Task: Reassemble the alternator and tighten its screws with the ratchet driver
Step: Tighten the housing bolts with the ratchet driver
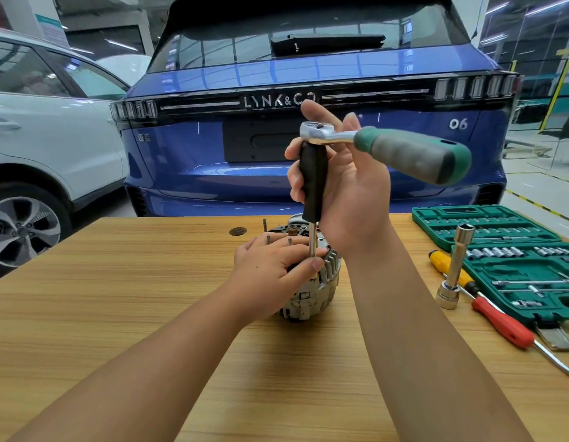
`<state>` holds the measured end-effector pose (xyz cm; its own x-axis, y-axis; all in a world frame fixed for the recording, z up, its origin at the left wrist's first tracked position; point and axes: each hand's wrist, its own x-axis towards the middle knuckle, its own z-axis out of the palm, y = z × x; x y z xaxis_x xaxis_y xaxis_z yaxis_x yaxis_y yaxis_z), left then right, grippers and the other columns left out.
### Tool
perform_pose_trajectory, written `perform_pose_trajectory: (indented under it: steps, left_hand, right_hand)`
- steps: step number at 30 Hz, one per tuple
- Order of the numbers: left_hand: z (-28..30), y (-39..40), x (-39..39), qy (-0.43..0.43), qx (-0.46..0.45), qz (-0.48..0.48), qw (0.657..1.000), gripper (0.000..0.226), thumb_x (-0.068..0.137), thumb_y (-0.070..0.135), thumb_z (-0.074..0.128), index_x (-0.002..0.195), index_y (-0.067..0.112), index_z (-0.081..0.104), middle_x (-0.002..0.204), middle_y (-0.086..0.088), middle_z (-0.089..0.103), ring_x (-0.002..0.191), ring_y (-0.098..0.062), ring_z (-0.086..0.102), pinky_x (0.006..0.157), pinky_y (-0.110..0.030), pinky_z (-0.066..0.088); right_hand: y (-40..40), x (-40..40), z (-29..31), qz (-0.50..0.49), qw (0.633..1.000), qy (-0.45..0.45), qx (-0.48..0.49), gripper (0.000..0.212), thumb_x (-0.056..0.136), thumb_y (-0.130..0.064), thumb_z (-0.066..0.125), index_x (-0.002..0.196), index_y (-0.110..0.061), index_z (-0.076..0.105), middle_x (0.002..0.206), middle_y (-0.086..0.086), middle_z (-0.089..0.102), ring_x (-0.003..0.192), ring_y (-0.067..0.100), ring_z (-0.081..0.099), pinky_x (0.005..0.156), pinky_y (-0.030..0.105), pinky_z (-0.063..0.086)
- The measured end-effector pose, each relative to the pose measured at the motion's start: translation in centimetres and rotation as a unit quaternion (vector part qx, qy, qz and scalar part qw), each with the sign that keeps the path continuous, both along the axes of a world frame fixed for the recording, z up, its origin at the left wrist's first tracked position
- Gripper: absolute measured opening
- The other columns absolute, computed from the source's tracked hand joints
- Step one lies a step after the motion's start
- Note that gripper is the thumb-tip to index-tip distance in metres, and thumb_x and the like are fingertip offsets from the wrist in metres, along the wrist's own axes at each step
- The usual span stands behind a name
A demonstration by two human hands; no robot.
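The silver alternator (311,298) stands on the wooden table (117,282), with several studs sticking up from its top. My left hand (270,269) lies over its top and left side, thumb by the driver's shaft. My right hand (343,183) grips the black handle of an upright driver (313,180), whose steel shaft runs down to the alternator's top edge. A ratchet (404,151) with a green and grey handle sits on the driver's top end and points right. The driver's tip is hidden behind my left thumb.
A green socket set case (506,247) lies open at the right. In front of it stand a long socket on an extension (455,269), a yellow-handled screwdriver (448,266) and a red-handled one (503,323). A blue car (308,170) stands behind the table, a white car (37,138) at left.
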<state>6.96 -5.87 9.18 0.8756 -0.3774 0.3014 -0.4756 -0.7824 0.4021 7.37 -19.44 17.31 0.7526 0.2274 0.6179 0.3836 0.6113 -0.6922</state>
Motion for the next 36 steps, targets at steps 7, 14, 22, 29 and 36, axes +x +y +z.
perform_pose_trajectory:
  steps: [7, 14, 22, 29, 36]
  left_hand:
    - [-0.3, -0.1, 0.3, -0.004, -0.005, 0.002, 1.000, 0.045, 0.088, 0.070, 0.024, 0.120, 0.064, 0.056, 0.115, 0.058, 0.033, 0.116, 0.015, 0.015, 0.098, -0.027, 0.007]
    - [-0.1, 0.2, 0.3, 0.000, -0.004, 0.002, 1.000, 0.048, 0.088, 0.070, 0.024, 0.124, 0.062, 0.056, 0.122, 0.052, 0.035, 0.121, 0.012, 0.018, 0.105, -0.033, 0.009]
    - [-0.2, 0.1, 0.2, -0.005, -0.004, -0.002, 1.000, 0.041, 0.092, 0.067, 0.025, 0.123, 0.065, 0.053, 0.128, 0.046, 0.038, 0.120, 0.012, 0.018, 0.104, -0.032, 0.009]
    - [-0.1, 0.2, 0.0, -0.018, -0.006, -0.012, 1.000, 0.022, 0.102, 0.058, 0.035, 0.098, 0.079, 0.040, 0.114, 0.058, 0.031, 0.117, 0.015, 0.017, 0.102, -0.027, 0.006]
    - [-0.1, 0.1, 0.0, -0.023, -0.008, -0.011, 1.000, 0.019, 0.098, 0.062, 0.032, 0.097, 0.080, 0.040, 0.110, 0.061, 0.030, 0.116, 0.016, 0.017, 0.100, -0.027, 0.007]
  right_hand:
    - [0.4, -0.8, 0.5, -0.155, 0.987, 0.036, -0.006, 0.018, 0.097, -0.031, 0.061, 0.091, -0.014, 0.061, 0.069, 0.001, 0.050, 0.053, 0.014, 0.039, 0.047, 0.028, 0.030]
    - [-0.8, 0.0, 0.6, -0.065, 0.994, 0.082, 0.014, 0.005, 0.098, -0.017, 0.061, 0.100, -0.020, 0.063, 0.071, -0.004, 0.053, 0.055, 0.010, 0.044, 0.055, 0.027, 0.033]
    - [0.7, 0.7, -0.2, -0.128, 0.988, -0.079, -0.028, 0.043, 0.098, 0.001, 0.054, 0.119, -0.034, 0.064, 0.089, 0.003, 0.051, 0.059, 0.016, 0.044, 0.050, 0.026, 0.040]
    - [0.2, 0.8, -0.5, 0.012, 0.998, -0.064, 0.004, 0.041, 0.098, -0.017, 0.032, 0.130, -0.023, 0.056, 0.086, 0.011, 0.058, 0.062, 0.021, 0.043, 0.054, 0.029, 0.034]
    - [0.4, 0.5, -0.1, 0.006, 0.999, -0.047, -0.019, 0.034, 0.103, -0.036, 0.037, 0.128, -0.028, 0.058, 0.086, 0.007, 0.060, 0.062, 0.020, 0.047, 0.056, 0.032, 0.036]
